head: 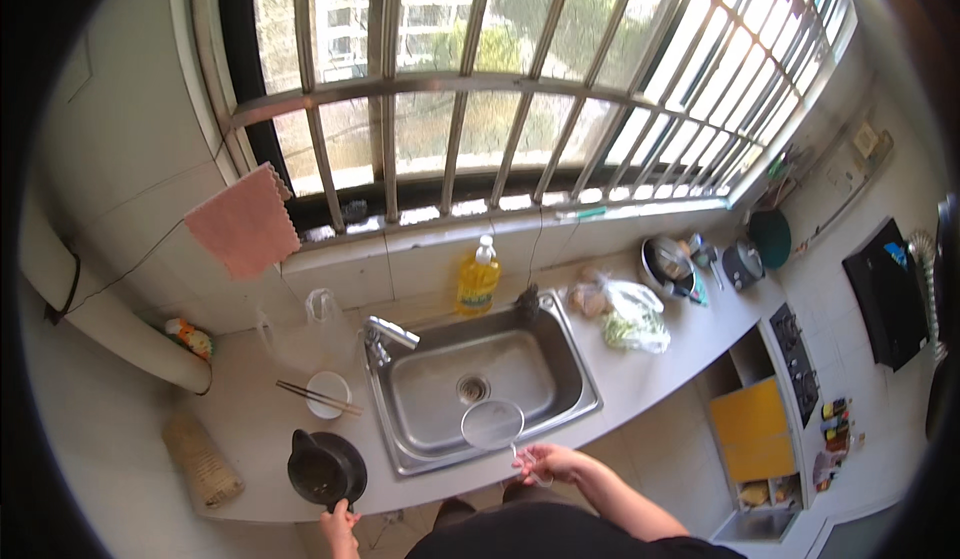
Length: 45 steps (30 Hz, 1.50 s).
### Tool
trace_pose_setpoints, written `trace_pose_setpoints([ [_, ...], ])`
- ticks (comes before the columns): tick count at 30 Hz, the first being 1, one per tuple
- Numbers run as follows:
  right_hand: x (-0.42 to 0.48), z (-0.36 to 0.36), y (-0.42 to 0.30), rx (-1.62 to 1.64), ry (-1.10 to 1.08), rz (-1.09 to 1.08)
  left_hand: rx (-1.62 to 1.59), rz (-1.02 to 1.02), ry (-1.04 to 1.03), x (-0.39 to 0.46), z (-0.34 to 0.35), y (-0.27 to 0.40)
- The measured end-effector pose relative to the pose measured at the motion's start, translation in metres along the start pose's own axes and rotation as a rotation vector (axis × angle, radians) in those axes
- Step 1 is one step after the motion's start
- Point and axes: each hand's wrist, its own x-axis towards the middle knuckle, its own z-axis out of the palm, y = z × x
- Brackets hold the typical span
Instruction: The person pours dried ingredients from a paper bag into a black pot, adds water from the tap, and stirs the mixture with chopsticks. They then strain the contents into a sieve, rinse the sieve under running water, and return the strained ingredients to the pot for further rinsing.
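Observation:
My left hand (341, 526) grips the handle of a small black pan (319, 470) with a pouring spout, at the counter's front left. Under or behind the pan shows a round dark piece (355, 460); whether it is a separate dish I cannot tell. A few small bits lie inside the pan. In my right hand (544, 464) is the handle of a fine-mesh strainer (492, 425), its round mesh over the front edge of the stainless steel sink (510, 356). Chopsticks (319, 397) rest across a white bowl (328, 386) left of the sink.
A chrome faucet (391, 332) rises at the sink's left rim. Behind the sink stands a yellow soap bottle (478, 277). Bagged greens (634, 319) and a metal bowl of utensils (667, 262) sit to the right. A woven basket-like item (201, 463) lies far left.

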Motion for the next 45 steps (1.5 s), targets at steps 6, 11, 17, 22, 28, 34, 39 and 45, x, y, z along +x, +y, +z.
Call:
trace_pose_setpoints([
  [6, 0.004, 0.052, -0.052, -0.776, 0.446, -0.068, -0.041, 0.074, -0.127, -0.023, 0.002, 0.015],
  [11, 0.026, 0.011, -0.046, -0.567, 0.322, -0.219, 0.021, 0.085, -0.135, -0.067, 0.024, 0.026],
  [17, 0.043, -0.018, -0.035, -0.543, 0.212, -0.197, 0.26, 0.054, -0.297, -0.131, 0.028, 0.06],
  [22, 0.066, -0.026, -0.023, -0.547, 0.25, -0.349, 0.44, -0.003, -0.441, -0.156, 0.072, 0.088],
  [28, 0.063, -0.031, -0.028, -0.576, 0.317, -0.416, 0.646, -0.06, -0.49, -0.166, 0.138, 0.112],
  [34, 0.068, -0.044, -0.014, -0.51, 0.308, -0.448, 0.781, -0.125, -0.532, -0.168, 0.173, 0.121],
  [39, 0.076, -0.051, -0.004, -0.547, 0.319, -0.49, 0.855, -0.119, -0.53, -0.17, 0.19, 0.125],
  [45, 0.079, -0.056, 0.0, -0.578, 0.331, -0.476, 0.919, -0.136, -0.517, -0.173, 0.201, 0.132],
])
